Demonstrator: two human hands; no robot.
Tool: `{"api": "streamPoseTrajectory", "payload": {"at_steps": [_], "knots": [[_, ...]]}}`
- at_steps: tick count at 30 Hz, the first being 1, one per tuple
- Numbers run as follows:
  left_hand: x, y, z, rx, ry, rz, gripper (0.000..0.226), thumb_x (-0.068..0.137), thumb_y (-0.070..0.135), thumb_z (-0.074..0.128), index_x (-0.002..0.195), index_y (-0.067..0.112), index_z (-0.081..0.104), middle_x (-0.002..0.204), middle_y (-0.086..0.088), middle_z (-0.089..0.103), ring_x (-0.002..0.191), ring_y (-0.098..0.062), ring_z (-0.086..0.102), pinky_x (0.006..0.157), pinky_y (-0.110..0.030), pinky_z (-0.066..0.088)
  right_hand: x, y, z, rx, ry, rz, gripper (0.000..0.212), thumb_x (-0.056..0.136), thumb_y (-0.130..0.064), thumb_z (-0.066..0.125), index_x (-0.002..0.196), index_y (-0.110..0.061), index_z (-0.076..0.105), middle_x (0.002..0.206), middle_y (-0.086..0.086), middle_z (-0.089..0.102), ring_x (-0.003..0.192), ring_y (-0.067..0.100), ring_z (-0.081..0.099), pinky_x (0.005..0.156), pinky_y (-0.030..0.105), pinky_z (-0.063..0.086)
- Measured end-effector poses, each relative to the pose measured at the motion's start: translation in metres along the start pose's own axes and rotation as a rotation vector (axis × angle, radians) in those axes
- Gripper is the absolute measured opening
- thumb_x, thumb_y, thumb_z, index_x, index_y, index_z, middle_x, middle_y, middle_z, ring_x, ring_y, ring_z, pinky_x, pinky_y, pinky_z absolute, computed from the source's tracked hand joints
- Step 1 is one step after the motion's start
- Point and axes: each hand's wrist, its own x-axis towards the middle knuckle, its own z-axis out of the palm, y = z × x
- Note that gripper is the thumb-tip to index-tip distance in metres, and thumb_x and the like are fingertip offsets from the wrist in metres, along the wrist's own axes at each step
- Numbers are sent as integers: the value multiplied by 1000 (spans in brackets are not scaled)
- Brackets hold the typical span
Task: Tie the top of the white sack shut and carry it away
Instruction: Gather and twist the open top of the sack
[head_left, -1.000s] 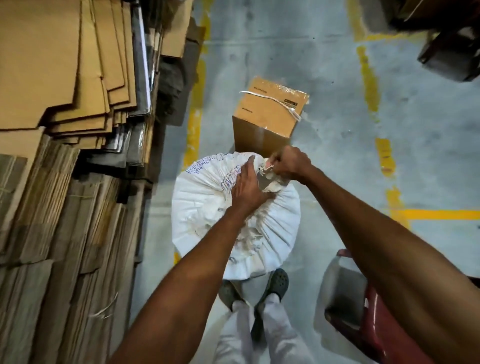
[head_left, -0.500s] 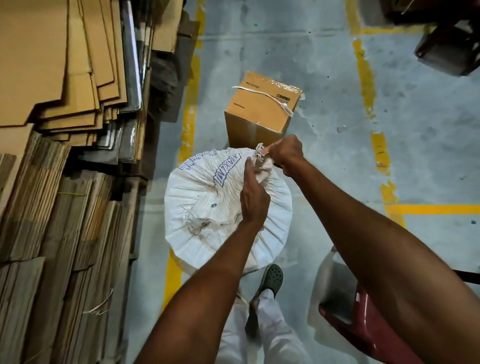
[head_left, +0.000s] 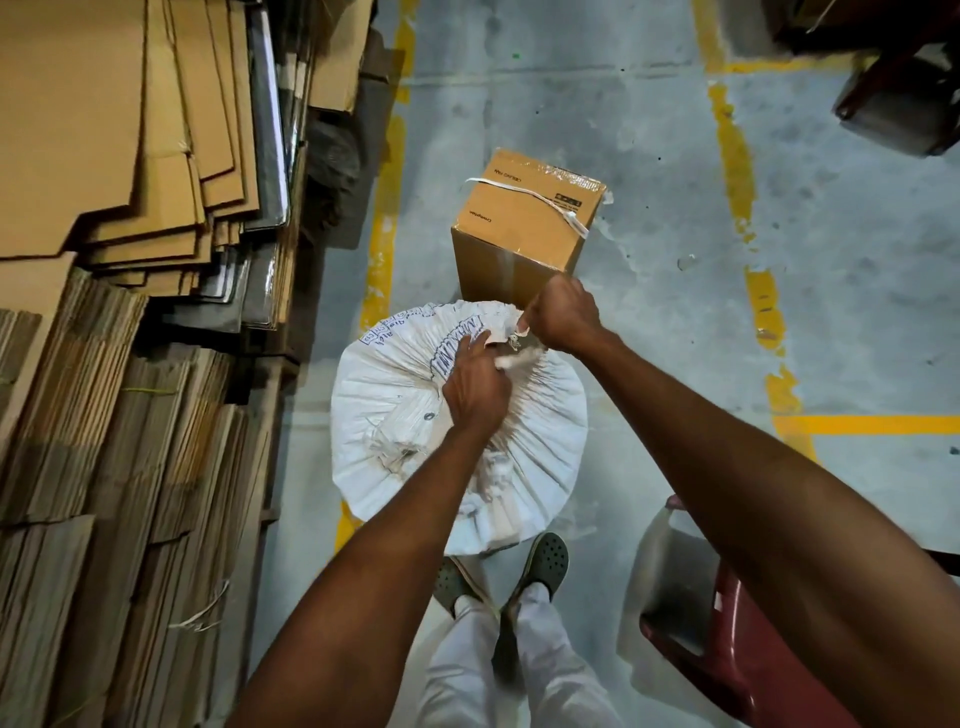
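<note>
A full white sack (head_left: 395, 415) stands upright on the concrete floor right in front of my feet, its top gathered into pleats that run to a bunched neck (head_left: 514, 353). My left hand (head_left: 475, 387) presses down on the gathered fabric just left of the neck, fingers curled into it. My right hand (head_left: 563, 314) is fisted at the far right side of the neck, pinching a thin white string end between thumb and finger. The knot itself is mostly hidden by both hands.
A taped cardboard box (head_left: 524, 223) with a white strap sits just beyond the sack. Tall stacks of flattened cardboard (head_left: 104, 312) fill the left side. A red plastic chair (head_left: 727, 654) stands at my right. Yellow floor lines (head_left: 872, 425) cross the grey concrete.
My left hand slid back onto the pleats and now presses nearer the neck. My right fist stays at the neck, still gripping the string. The view shifted slightly.
</note>
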Motion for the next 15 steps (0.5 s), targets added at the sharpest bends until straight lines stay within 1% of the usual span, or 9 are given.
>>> {"api": "streamPoseTrajectory", "payload": {"at_steps": [2,4,5,7,8,10,12,13,15], "knots": [[7,-10,-14,-103,136,-95,34,88,8,64,117,20,76,126,-9,73,116,-36,66,86,-41,53,-9,12,-6,-1,-42,-126,23,83,3,70,84,-14,85,89,10,80,81,21,68,74,36,56],[15,-19,-26,-175,193,-127,28,86,11,67,108,21,81,108,-14,78,100,-41,69,77,-39,51,-21,24,-9,165,-99,-267,24,83,1,75,97,-14,85,95,5,80,76,4,65,71,33,51],[20,-23,-30,-188,198,-130,27,85,11,68,106,21,82,102,-16,78,96,-42,69,74,-39,50,-28,28,-10,347,-162,-287,25,84,-6,80,107,-16,83,102,1,79,75,0,65,71,32,51],[27,-29,-37,-194,218,-160,20,85,13,69,99,17,83,93,-23,76,89,-46,68,68,-38,46,-38,42,-4,712,-318,-203,60,81,-20,88,137,-24,66,125,0,70,88,3,69,79,30,59],[31,-31,-40,-195,225,-168,15,84,16,71,94,15,83,90,-26,73,86,-48,67,65,-38,42,-41,51,5,740,-354,-160,87,76,-25,93,151,-29,49,139,0,61,105,9,68,90,32,59],[34,-36,-42,-196,208,-133,13,84,22,75,85,11,81,85,-28,69,82,-48,65,62,-36,38,-41,69,32,478,-330,-149,139,59,-42,100,164,-31,11,166,1,29,144,20,42,116,40,42],[33,-38,-42,-223,171,-103,16,84,25,77,84,10,81,83,-26,69,80,-44,65,63,-35,39,-36,73,62,269,-307,-245,165,44,-59,99,164,-26,-10,174,-4,-1,160,21,10,126,40,19],[32,-39,-38,-257,141,-95,15,84,24,78,85,10,82,83,-24,72,80,-41,68,64,-32,37,-33,64,73,254,-296,-292,169,40,-64,98,164,-26,-11,174,-7,-3,161,19,6,125,39,15],[30,-41,-32,-304,57,-70,11,84,18,77,81,8,80,78,-18,76,75,-33,70,64,-28,37,-22,37,86,350,-263,-342,158,40,-63,96,165,-27,6,172,-4,19,157,19,25,124,40,23]]}}
